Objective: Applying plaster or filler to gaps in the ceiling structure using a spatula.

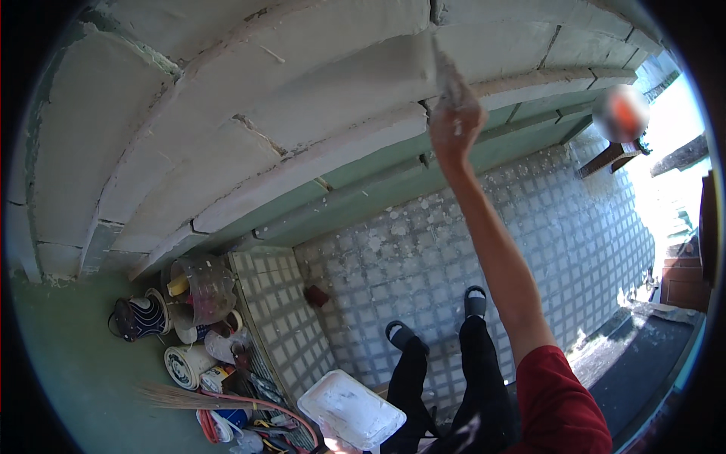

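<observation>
- Red sleeve [563,397] foremost — right hand [457,127] clenches a blurred blade tool [448,74] at the block wall [514,49].
- Left hand [337,443], mostly hidden at the white tray [354,407] — grip unclear.
- Pale coating [363,79] looks partly done; open joints [261,137] remain.

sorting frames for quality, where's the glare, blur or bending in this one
Head view: glare washes out the bright area at right; head view: the right hand and its tool look smeared, probably by motion; head view: the block wall bows into arcs, and the corners go black.
</observation>
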`<state>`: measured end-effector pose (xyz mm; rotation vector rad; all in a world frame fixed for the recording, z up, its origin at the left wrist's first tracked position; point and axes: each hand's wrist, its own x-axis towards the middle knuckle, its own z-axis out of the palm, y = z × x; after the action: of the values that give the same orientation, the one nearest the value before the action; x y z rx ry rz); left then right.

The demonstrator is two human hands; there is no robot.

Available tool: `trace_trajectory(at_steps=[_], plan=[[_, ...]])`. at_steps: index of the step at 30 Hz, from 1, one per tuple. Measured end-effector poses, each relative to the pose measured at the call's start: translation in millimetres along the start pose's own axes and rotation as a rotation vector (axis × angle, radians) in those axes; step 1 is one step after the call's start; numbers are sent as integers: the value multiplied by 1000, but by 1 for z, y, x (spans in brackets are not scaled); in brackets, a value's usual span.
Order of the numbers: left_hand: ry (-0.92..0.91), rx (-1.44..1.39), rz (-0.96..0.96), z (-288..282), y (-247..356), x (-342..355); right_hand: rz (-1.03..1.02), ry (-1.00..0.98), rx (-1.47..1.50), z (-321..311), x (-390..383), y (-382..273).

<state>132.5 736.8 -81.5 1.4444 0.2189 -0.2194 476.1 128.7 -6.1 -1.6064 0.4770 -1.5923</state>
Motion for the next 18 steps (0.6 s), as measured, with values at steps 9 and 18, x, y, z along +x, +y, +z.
trace_trajectory(at_steps=[9, 18], plan=[[4, -141, -225, -79, -56, -7, -312, -245, -250, 15, 0, -18], [-114, 584, 443, -65, -64, -18, -568, -280, -418, -33, 46, 5]])
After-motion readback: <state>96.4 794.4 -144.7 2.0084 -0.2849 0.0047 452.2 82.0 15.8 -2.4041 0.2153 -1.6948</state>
